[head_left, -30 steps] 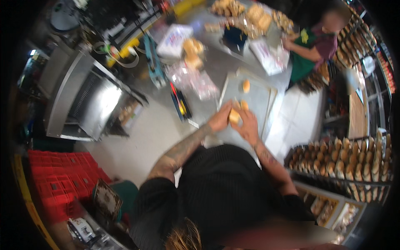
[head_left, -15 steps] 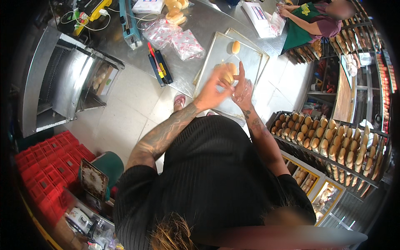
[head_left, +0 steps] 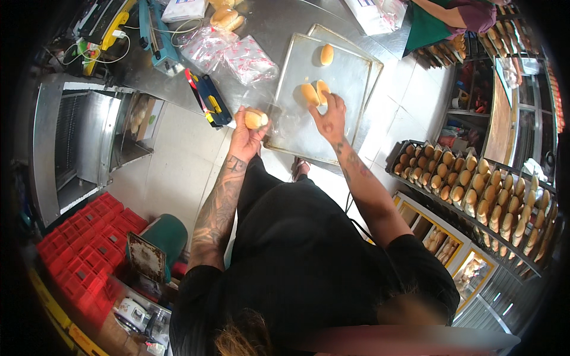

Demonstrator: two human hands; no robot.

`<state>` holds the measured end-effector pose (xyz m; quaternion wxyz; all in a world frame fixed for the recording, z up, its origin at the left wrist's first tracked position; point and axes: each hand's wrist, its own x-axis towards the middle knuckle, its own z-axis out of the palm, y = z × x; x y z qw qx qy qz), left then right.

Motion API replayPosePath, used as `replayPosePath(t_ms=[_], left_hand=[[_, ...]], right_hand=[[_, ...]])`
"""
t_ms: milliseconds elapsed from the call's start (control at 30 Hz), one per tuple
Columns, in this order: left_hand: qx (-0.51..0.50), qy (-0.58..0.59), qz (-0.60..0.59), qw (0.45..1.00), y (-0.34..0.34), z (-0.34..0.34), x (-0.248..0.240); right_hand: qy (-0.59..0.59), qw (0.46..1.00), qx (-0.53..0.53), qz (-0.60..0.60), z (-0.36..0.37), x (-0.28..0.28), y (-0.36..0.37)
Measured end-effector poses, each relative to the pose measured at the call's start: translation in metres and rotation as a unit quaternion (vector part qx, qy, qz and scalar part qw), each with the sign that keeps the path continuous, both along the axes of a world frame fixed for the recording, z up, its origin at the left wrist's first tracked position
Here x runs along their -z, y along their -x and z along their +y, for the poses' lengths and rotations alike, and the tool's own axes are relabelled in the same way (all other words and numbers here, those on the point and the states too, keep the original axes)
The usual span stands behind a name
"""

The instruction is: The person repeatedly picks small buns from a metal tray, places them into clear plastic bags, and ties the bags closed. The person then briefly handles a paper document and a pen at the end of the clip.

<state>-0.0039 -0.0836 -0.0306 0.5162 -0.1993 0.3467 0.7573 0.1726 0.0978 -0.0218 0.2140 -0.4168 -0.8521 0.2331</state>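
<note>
My left hand (head_left: 246, 132) is closed round a bread roll (head_left: 256, 118) beside the near left corner of a metal baking tray (head_left: 291, 132). Thin clear plastic seems to cling about this roll. Over the tray, my right hand (head_left: 330, 118) has its thumb and fingertips curled at the near ends of two rolls lying side by side, a left roll (head_left: 309, 94) and a right roll (head_left: 322, 90). Farther up the tray lies a single roll (head_left: 326, 55). A second tray (head_left: 369, 71) shows from underneath.
On the steel table lie pink-printed plastic bags (head_left: 249, 61), a dark blue device (head_left: 211, 99), a light blue sealer (head_left: 161, 53) and bagged rolls (head_left: 226, 19). Another person (head_left: 445, 18) stands at the far right. Red crates (head_left: 89, 249) and a rack of bread (head_left: 472, 184) flank me.
My hands, together over the tray before, have come apart. The left moved left and nearer with a roll; the right reaches down at two rolls on the tray. The whole view has shifted slightly.
</note>
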Motion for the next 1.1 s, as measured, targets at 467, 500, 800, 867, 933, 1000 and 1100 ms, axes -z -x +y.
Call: replayPosePath(t_ms=[467, 500, 800, 867, 933, 1000, 1100], left_hand=[[0.371, -0.020, -0.041, 0.928, -0.032, 0.064, 0.029], [0.393, -0.012, -0.032, 0.919, -0.034, 0.065, 0.028], [0.445, -0.065, -0.021, 0.893, -0.056, 0.069, 0.022], [0.443, -0.066, -0.021, 0.894, -0.056, 0.070, 0.019], [0.444, -0.044, -0.011, 0.895, -0.056, 0.071, 0.016], [0.450, -0.007, 0.008, 0.893, -0.056, 0.070, 0.015], [0.493, -0.005, 0.028, 0.870, -0.055, 0.069, 0.016]], right_hand=[[0.626, 0.727, 0.166, 0.228, 0.019, 0.059, -0.025], [0.543, 0.810, 0.123, 0.184, 0.015, 0.063, -0.029], [0.281, 0.954, 0.044, 0.098, -0.010, 0.052, -0.046], [0.233, 0.973, 0.009, 0.001, -0.011, 0.047, -0.047], [0.160, 0.986, -0.012, -0.050, -0.015, 0.047, -0.050], [0.090, 0.996, -0.017, -0.021, -0.019, 0.054, -0.051], [0.109, 0.993, 0.030, -0.030, -0.022, 0.069, -0.051]])
